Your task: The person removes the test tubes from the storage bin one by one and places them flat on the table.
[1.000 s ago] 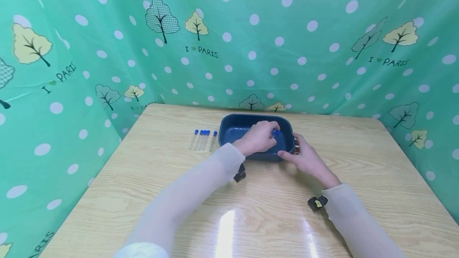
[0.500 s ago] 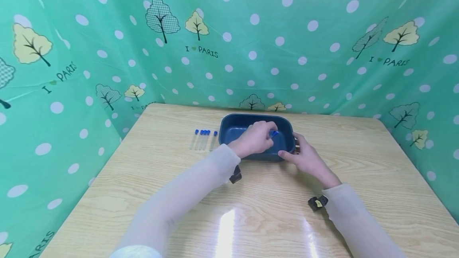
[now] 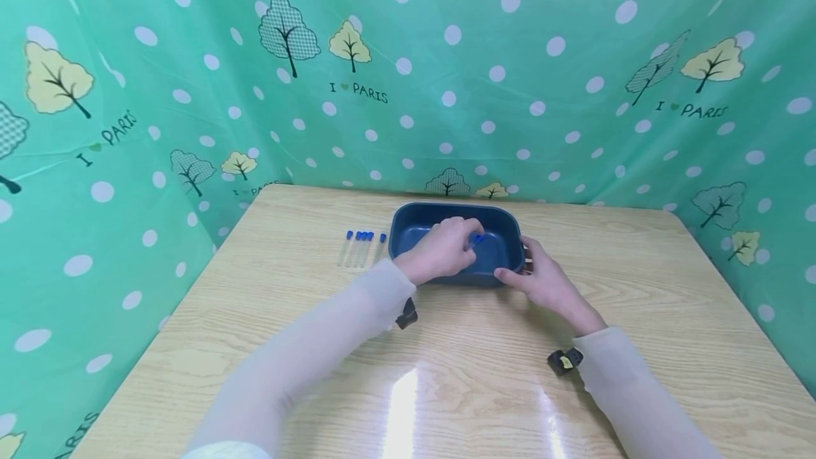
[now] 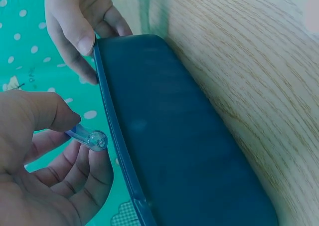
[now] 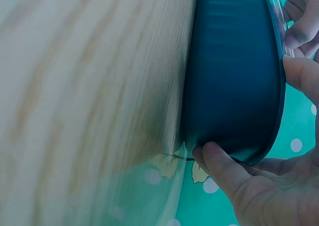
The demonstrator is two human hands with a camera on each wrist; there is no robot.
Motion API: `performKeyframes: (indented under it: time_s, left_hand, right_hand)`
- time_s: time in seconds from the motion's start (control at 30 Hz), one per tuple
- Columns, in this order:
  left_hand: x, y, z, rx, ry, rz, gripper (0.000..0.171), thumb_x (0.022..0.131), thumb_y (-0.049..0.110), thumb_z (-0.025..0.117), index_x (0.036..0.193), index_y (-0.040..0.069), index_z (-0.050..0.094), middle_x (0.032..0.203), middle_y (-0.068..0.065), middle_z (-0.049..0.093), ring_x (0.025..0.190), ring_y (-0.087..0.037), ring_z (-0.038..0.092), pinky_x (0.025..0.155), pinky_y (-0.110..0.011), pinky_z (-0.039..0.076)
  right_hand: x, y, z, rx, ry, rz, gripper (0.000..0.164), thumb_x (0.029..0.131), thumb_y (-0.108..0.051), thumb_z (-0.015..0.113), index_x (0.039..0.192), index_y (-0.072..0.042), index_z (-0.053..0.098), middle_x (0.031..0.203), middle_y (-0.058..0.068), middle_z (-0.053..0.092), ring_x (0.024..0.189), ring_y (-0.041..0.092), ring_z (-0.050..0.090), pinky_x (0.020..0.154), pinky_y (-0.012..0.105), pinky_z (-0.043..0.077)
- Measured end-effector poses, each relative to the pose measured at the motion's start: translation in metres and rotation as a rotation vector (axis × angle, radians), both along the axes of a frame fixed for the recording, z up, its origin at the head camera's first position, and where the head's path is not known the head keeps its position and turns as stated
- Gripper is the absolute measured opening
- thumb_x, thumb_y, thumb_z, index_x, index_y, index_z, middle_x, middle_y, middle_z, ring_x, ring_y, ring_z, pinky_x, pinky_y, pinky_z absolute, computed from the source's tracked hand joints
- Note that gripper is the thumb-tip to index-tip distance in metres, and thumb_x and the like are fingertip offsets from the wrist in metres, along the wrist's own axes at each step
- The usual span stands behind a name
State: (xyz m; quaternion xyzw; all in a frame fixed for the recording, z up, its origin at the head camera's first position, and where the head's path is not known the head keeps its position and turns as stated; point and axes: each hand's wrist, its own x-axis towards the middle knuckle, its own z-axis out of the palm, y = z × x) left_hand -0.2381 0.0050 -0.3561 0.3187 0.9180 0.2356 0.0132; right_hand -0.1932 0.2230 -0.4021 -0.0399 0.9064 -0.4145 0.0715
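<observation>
A dark blue oblong basin (image 3: pixel 494 261) stands on the wooden table. Over its opening, my left hand (image 3: pixel 443 250) pinches a clear tube with a blue cap (image 3: pixel 478 239). In the left wrist view the clear rounded end of this tube (image 4: pixel 94 139) sticks out between thumb and fingers, just above the basin's rim. My right hand (image 3: pixel 545 278) grips the basin's right end, thumb at the near rim and fingers around the side. The right wrist view shows its fingertips (image 5: pixel 214 153) against the outer wall. The left hand hides part of the basin's inside.
Left of the basin, several clear tubes (image 3: pixel 363 252) with blue caps lie side by side on the table (image 3: pixel 484 360). A green polka-dot curtain (image 3: pixel 408 76) rises behind the table and along its sides.
My left hand has moved a little to the left over the basin with the tube still pinched. The right hand and the basin have stayed in place.
</observation>
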Motion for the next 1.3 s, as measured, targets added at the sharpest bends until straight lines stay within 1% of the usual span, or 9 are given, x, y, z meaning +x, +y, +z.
performKeyframes:
  time_s: [0.2,0.37,0.5,0.63,0.83,1.07,1.3]
  left_hand:
    - [0.003,-0.006,0.003,0.011,-0.007,-0.01,0.041,0.085,0.007,0.06,0.125,0.011,0.057,0.083,0.0,0.051,0.061,-0.012,0.052,0.055,-0.024,0.044]
    - [0.005,-0.01,0.004,0.003,-0.014,-0.006,0.04,0.086,0.007,0.06,0.126,0.011,0.057,0.083,0.0,0.051,0.061,-0.012,0.051,0.055,-0.024,0.043]
    - [0.006,-0.014,0.005,-0.001,-0.022,-0.002,0.041,0.086,0.007,0.06,0.126,0.011,0.057,0.082,0.0,0.051,0.061,-0.012,0.051,0.055,-0.024,0.043]
    - [0.007,-0.018,0.006,-0.011,-0.011,-0.002,0.04,0.085,0.007,0.059,0.125,0.011,0.057,0.081,0.0,0.051,0.064,-0.013,0.05,0.057,-0.025,0.043]
    - [0.007,-0.025,0.005,-0.023,-0.001,0.004,0.041,0.084,0.007,0.058,0.125,0.012,0.058,0.081,0.001,0.051,0.068,-0.013,0.049,0.059,-0.025,0.042]
    - [0.008,-0.032,0.003,-0.01,-0.027,0.006,0.043,0.084,0.005,0.057,0.126,0.011,0.057,0.08,0.0,0.05,0.064,-0.013,0.048,0.057,-0.025,0.041]
    - [0.01,-0.04,0.001,-0.009,-0.022,0.02,0.044,0.083,0.004,0.058,0.126,0.012,0.058,0.081,0.0,0.051,0.066,-0.014,0.048,0.059,-0.026,0.042]
  right_hand:
    - [0.0,0.0,-0.001,0.012,-0.003,-0.013,0.094,0.086,-0.048,0.065,0.152,-0.009,0.01,0.149,0.027,0.027,0.125,0.046,0.043,0.095,0.056,0.043]
    - [0.0,0.0,-0.001,0.009,-0.005,-0.015,0.095,0.086,-0.049,0.065,0.153,-0.009,0.01,0.149,0.027,0.027,0.126,0.046,0.043,0.095,0.056,0.043]
    - [0.0,0.0,-0.001,0.004,-0.001,-0.011,0.095,0.086,-0.048,0.066,0.152,-0.008,0.011,0.149,0.028,0.027,0.125,0.046,0.043,0.095,0.056,0.043]
    - [0.0,0.0,-0.001,0.005,-0.002,-0.009,0.095,0.086,-0.048,0.065,0.152,-0.008,0.01,0.149,0.028,0.027,0.125,0.047,0.043,0.094,0.056,0.043]
    - [0.0,0.0,-0.001,0.006,-0.006,-0.013,0.096,0.086,-0.049,0.065,0.153,-0.008,0.009,0.149,0.028,0.026,0.126,0.047,0.042,0.095,0.056,0.042]
    - [0.0,0.0,-0.001,0.011,-0.012,-0.018,0.098,0.085,-0.051,0.065,0.153,-0.008,0.009,0.15,0.028,0.025,0.127,0.047,0.042,0.096,0.056,0.042]
    - [-0.001,0.0,-0.001,0.002,-0.011,-0.019,0.096,0.085,-0.049,0.066,0.153,-0.009,0.01,0.15,0.027,0.026,0.126,0.046,0.042,0.096,0.055,0.042]
